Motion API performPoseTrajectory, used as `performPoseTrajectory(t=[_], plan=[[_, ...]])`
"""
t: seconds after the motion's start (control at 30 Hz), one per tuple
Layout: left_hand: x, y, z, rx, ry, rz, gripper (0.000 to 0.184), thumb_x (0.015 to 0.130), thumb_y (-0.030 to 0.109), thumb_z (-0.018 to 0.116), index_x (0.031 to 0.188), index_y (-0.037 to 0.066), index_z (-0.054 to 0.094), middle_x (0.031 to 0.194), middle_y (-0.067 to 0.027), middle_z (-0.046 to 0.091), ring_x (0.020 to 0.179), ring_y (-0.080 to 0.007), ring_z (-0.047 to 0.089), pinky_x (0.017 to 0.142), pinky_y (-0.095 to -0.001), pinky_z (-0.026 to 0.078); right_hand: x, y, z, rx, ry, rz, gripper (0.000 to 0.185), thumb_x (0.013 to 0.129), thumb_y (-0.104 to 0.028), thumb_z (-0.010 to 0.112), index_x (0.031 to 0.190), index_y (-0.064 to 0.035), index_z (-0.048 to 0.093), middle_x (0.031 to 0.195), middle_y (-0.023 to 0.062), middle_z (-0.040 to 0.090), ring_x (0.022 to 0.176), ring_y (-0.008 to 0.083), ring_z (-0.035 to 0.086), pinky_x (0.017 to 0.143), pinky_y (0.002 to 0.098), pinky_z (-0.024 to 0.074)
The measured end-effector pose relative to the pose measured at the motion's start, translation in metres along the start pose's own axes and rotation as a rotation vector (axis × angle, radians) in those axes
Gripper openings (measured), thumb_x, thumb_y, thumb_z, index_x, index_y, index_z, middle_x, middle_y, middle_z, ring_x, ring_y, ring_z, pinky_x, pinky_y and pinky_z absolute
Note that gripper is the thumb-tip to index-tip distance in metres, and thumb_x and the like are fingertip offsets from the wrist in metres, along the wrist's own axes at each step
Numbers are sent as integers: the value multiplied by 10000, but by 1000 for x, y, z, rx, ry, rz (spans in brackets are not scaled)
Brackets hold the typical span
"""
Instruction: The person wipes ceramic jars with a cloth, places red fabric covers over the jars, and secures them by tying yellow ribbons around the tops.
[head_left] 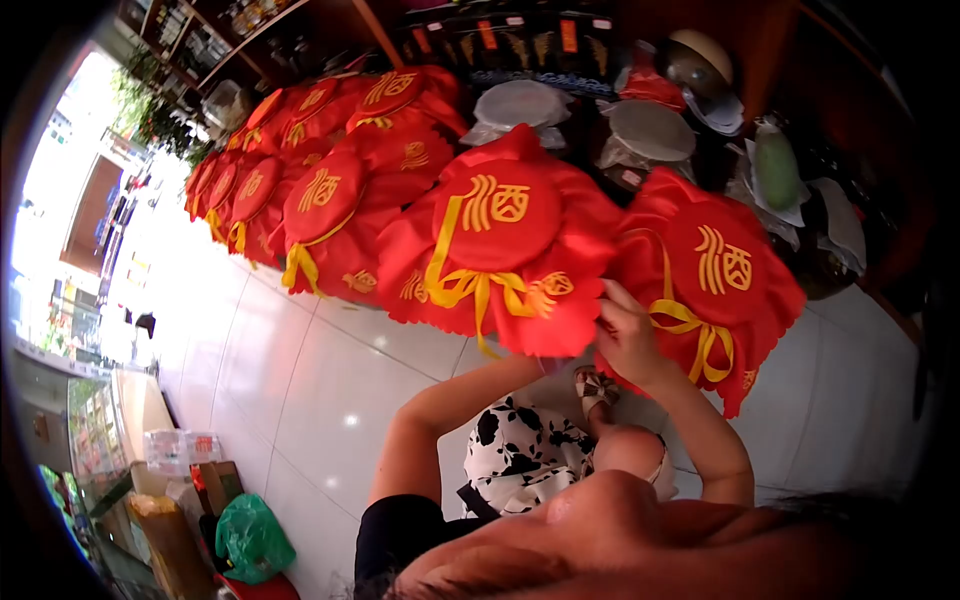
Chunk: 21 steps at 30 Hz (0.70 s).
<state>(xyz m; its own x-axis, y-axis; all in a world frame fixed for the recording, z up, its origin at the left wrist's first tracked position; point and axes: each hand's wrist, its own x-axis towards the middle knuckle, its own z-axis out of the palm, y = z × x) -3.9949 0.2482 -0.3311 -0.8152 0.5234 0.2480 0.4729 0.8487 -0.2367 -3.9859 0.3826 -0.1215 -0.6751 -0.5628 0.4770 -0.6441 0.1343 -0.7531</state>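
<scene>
Red cloth with gold characters covers a round-topped jar [497, 215] in the middle, tied with a yellow ribbon [470, 287] in a bow at its front. My right hand [627, 325] has its fingers closed at the right edge of this cloth. My left forearm reaches under the cloth's front edge, which hides my left hand. Just right of my right hand stands another red-covered jar [722, 262] with its own yellow bow [700, 335].
More red-covered jars [325, 200] stand in rows to the left. Behind are jars with pale wrapped lids [650, 130] and dark boxes [500, 45]. A green bag [253, 538] and cartons [218, 483] lie at lower left on the tiled floor [335, 400].
</scene>
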Motion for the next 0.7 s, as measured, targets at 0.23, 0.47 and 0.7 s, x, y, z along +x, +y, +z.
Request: performPoseTrajectory(t=[0.23, 0.47, 0.7], plan=[[-97, -3, 76, 135, 27, 162, 323, 838, 208, 418, 1099, 47, 519, 1044, -109, 548, 1018, -222, 492, 897, -321, 370, -23, 15, 3, -46, 0, 26, 235, 715, 28, 552, 950, 38, 554, 1040, 160, 541, 919, 292, 556, 763, 313, 439], [-185, -49, 104, -690, -353, 30, 282, 704, 158, 596, 967, 58, 597, 854, -79, 597, 831, -240, 579, 743, -328, 464, -51, 30, -28, -144, 210, 313, 179, 829, -21, 491, 1000, 13, 535, 1076, 121, 523, 971, 224, 521, 831, 279, 413], [-182, -98, -57, -1178, -130, -569, 161, 694, 88, 571, 846, 63, 621, 849, -83, 616, 807, -234, 581, 724, -324, 462, -26, 43, 19, -385, -128, 26, 233, 802, -115, 568, 1012, -17, 541, 1099, 148, 502, 1027, 242, 495, 856, 341, 406]])
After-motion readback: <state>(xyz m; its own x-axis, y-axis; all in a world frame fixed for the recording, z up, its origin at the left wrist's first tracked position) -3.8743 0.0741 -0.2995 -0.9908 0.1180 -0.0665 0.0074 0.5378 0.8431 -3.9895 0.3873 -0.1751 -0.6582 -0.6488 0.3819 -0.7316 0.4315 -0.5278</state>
